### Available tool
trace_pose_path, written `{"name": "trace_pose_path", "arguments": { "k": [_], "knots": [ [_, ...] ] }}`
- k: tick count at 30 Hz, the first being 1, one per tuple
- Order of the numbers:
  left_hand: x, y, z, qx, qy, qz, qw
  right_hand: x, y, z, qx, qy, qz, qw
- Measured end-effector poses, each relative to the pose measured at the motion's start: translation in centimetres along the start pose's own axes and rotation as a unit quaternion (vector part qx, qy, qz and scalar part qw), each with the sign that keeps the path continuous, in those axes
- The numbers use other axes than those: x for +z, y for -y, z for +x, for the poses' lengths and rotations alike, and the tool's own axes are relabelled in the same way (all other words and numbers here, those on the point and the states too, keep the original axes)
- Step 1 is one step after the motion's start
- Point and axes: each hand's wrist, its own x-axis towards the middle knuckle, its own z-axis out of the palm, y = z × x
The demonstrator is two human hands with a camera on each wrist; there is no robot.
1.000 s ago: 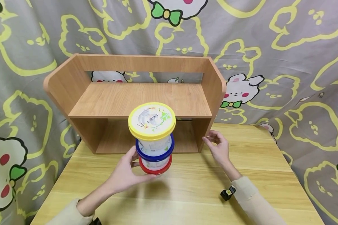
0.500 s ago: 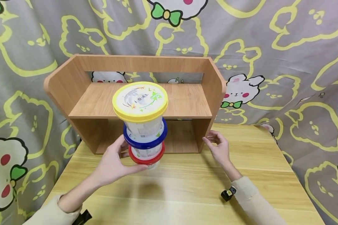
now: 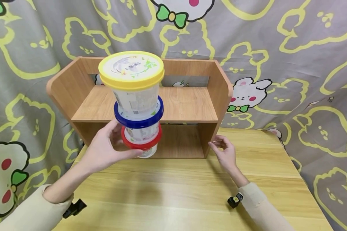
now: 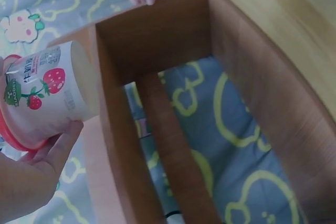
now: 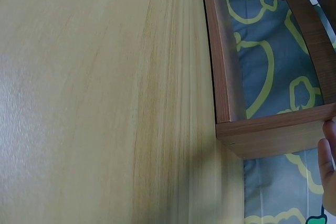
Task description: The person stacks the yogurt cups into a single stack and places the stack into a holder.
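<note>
My left hand (image 3: 102,149) grips the bottom of three stacked round plastic tubs, raised in front of the wooden shelf (image 3: 188,99). The top tub has a yellow lid (image 3: 132,69), the middle one a blue lid (image 3: 138,120), and the lowest tub a red lid (image 3: 143,143). In the left wrist view strawberries decorate the lowest tub (image 4: 50,85), with the left thumb and fingers (image 4: 58,153) against its side. My right hand (image 3: 224,150) touches the lower right side panel of the shelf; its fingertips rest on the panel's outer face in the right wrist view.
The shelf has an upper board and a lower compartment, with side panels rising at both ends. It stands at the back of a light wooden table (image 3: 173,199). Behind and around hangs a grey curtain (image 3: 248,32) with cartoon animals.
My left hand has lifted the tub stack up and to the left; its top now overlaps the shelf's back rail in the head view. The right hand stays at the side panel.
</note>
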Motion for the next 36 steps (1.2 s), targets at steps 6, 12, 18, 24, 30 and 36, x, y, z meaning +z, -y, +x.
{"name": "trace_pose_path", "arguments": {
  "k": [6,12,18,24,30,36],
  "knots": [
    [-1.2,-1.5,0.8,-0.002,0.007,-0.009,0.9999,-0.2,-1.3,0.2,-0.011,0.001,0.003,0.9999],
    [-2.0,-2.5,2.2,-0.002,0.002,-0.007,1.0,-0.3,-1.5,0.2,-0.025,0.005,0.005,0.9997],
    [-2.4,-2.5,3.9,-0.019,-0.014,0.014,0.9996,-0.2,-1.4,0.2,-0.016,0.002,0.006,0.9998],
    [-2.5,-1.8,5.8,-0.046,-0.032,0.01,0.9984,-0.4,-1.6,0.2,-0.015,-0.001,0.003,0.9999],
    [-2.7,-0.8,7.5,-0.052,-0.042,0.003,0.9978,-0.4,-1.7,0.3,-0.036,0.006,-0.001,0.9993],
    [-3.0,0.2,9.0,-0.058,-0.058,0.033,0.9961,-0.3,-1.7,0.2,-0.041,0.005,-0.003,0.9991]
  ]
}}
